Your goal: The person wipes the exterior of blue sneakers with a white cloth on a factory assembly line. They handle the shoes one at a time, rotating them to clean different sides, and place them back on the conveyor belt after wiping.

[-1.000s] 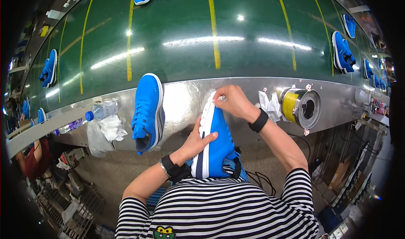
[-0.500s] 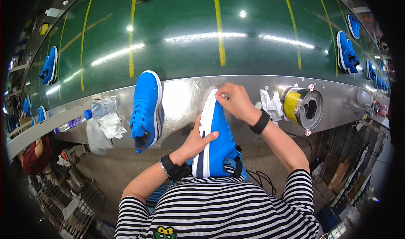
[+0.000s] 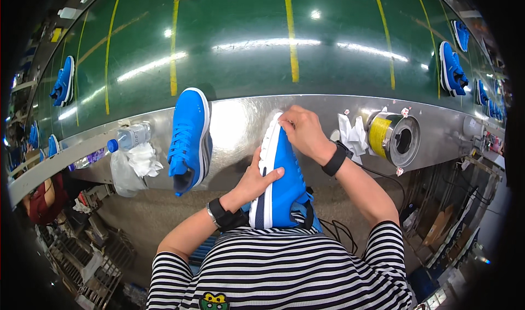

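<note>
A blue sneaker (image 3: 283,195) with a white sole is held in front of my body, toe pointing away and its sole side turned left. My left hand (image 3: 252,183) grips it around the middle, thumb across the blue upper and fingers beneath the sole. At the toe, my right hand (image 3: 307,134) is pinched closed against the line where upper meets sole. Whatever lies between those fingertips is hidden. A second blue sneaker (image 3: 188,127) rests to the left on the steel ledge (image 3: 322,107), its toe over the edge of the green belt.
Beyond the ledge runs a green conveyor belt (image 3: 235,72) with yellow lines, carrying more blue sneakers (image 3: 451,69). On the right stand a round metal can (image 3: 403,140) and crumpled white tissue (image 3: 353,135). To the left are a water bottle (image 3: 132,137) and a plastic bag (image 3: 126,176).
My right fingertips have shifted slightly at the toe, and the small pale thing that showed by them is out of sight. The far sneakers on the belt have moved slightly.
</note>
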{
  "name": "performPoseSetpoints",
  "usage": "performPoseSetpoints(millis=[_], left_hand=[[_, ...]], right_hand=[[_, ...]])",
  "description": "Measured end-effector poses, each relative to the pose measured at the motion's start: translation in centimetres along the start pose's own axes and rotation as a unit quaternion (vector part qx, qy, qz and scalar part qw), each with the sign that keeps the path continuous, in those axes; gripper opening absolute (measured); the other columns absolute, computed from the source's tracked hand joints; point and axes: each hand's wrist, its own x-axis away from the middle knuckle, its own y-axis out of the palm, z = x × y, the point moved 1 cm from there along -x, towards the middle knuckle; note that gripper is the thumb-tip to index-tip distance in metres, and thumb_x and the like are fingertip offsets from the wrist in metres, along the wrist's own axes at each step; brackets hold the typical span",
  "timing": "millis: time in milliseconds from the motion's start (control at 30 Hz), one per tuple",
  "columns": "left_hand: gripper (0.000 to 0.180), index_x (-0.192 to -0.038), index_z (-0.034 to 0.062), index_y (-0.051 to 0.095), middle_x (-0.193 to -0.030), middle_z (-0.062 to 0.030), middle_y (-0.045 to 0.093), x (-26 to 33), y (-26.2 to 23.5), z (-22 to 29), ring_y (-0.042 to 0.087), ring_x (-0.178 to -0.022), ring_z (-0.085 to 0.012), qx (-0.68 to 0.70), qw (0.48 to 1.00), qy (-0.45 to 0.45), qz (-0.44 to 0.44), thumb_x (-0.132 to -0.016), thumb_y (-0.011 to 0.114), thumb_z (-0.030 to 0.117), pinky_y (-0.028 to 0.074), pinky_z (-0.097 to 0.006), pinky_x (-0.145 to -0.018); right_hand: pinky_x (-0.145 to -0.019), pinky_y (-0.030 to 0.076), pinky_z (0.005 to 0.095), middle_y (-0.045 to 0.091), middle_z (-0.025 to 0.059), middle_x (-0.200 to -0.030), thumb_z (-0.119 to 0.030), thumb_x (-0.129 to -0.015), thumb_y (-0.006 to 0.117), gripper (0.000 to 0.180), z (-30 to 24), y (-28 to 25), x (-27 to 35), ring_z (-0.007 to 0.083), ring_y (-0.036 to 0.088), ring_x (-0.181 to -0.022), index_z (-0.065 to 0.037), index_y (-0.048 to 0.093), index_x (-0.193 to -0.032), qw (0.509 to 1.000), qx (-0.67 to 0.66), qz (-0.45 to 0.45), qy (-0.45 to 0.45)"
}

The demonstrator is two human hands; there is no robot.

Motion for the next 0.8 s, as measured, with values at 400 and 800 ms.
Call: performPoseSetpoints(millis=[400, 800], left_hand=[[0.086, -0.136, 0.0012, 0.011, -0.114, -0.0256, 0.051, 0.0, -0.1, 0.7, 0.054, -0.104, -0.0312, -0.010, 1.000, 0.010, -0.002, -0.078, 0.063, 0.037, 0.043, -0.035, -0.088], [0.082, -0.136, 0.0027, 0.013, -0.113, -0.0253, 0.053, -0.1, -0.1, 0.2, 0.055, -0.103, -0.0332, -0.033, 0.999, 0.031, 0.002, -0.078, 0.062, 0.034, 0.044, -0.036, -0.087]], right_hand=[[-0.064, 0.044, 0.0418, 0.055, 0.0158, -0.074, -0.003, -0.074, 0.055, 0.008, -0.3, 0.1, -0.4, 0.0347, 0.055, -0.071, 0.001, 0.060, -0.071, 1.000, 0.011, -0.001, -0.003], [-0.058, 0.042, 0.0383, 0.050, 0.0132, -0.069, -0.001, -0.072, 0.058, 0.002, -2.0, 0.6, 2.1, 0.0309, 0.052, -0.067, 0.001, 0.058, -0.073, 0.996, 0.058, 0.019, -0.063]])
